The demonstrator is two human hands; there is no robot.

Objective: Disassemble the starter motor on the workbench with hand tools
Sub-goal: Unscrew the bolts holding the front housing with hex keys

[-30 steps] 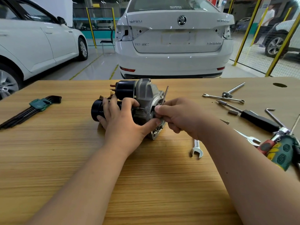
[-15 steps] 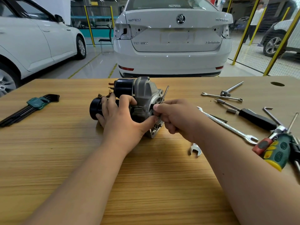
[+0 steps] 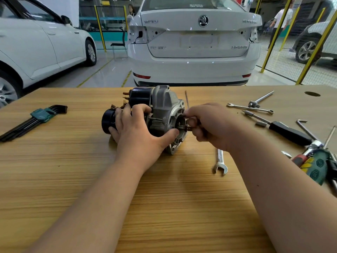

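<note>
The starter motor (image 3: 164, 106), with a silver nose housing and black body, lies on its side on the wooden workbench (image 3: 73, 179). My left hand (image 3: 135, 136) grips its body from the near side, thumb against the housing's flange. My right hand (image 3: 213, 125) is at the open face of the housing, fingers curled round a thin metal tool (image 3: 186, 99). The tool's free end sticks up, blurred. Its working end is hidden behind my fingers.
An open-end wrench (image 3: 220, 163) lies just under my right wrist. A hex key set (image 3: 40, 115) lies at the left. Right of the motor are a combination wrench (image 3: 249, 107), a black-handled driver (image 3: 290, 133) and pliers (image 3: 315, 167). A white car (image 3: 195, 42) stands beyond the bench.
My right hand has shifted a little to the right off the housing's face, and the thin tool's free end now stands more upright and is blurred. My left hand keeps its hold.
</note>
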